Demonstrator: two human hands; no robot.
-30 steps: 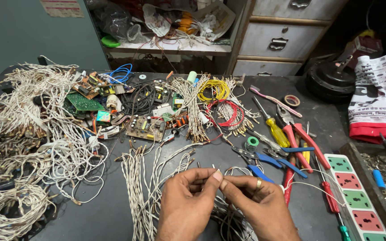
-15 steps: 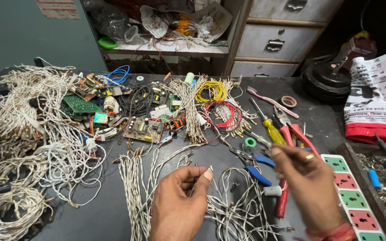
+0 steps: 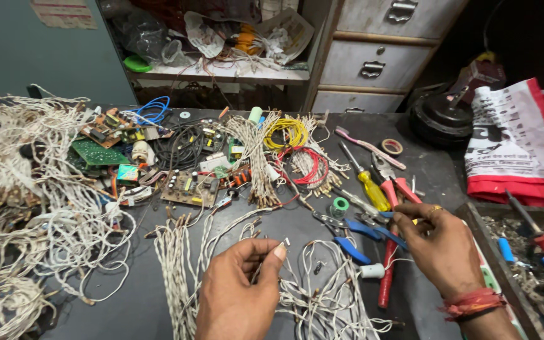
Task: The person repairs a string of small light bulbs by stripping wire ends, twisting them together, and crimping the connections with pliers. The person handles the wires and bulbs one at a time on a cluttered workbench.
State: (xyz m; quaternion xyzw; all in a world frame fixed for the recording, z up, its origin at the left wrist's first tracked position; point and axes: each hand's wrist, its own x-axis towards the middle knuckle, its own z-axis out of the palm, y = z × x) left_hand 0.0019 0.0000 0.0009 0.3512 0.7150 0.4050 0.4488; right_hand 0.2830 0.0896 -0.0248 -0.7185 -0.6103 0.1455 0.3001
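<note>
The left hand (image 3: pixel 240 283) is staying near the person, low in the middle of the dark table (image 3: pixel 322 220), and it is pinching one thin white twisted wire (image 3: pixel 271 252) between thumb and fingers, with the little metal tip of the wire poking up past the thumb so it is easy to see and work on. The rest of that wire is hanging down into the loose bunch of white wires (image 3: pixel 322 302) lying just under and to the right of the hand. The right hand (image 3: pixel 439 242) is reaching out to the right, over the tools, and its fingers are curling around the blue-handled cutters (image 3: pixel 360 236), touching the handles; I cannot tell if it is gripping them tight or only taking hold. Red-handled pliers (image 3: pixel 391 252) are lying just beside the cutters, partly under that hand, and a yellow screwdriver (image 3: pixel 369 186) is lying a bit farther away. A small green spool (image 3: pixel 339 206) is sitting near the far end of the cutters. More white wires are lying in straight bundles (image 3: pixel 177 264) to the left of the left hand, and a big tangled heap (image 3: pixel 26 208) is filling the far left. Green circuit boards (image 3: pixel 99 153) and yellow and red wire coils (image 3: pixel 297 148) are sitting farther back, out of the way of both hands
</note>
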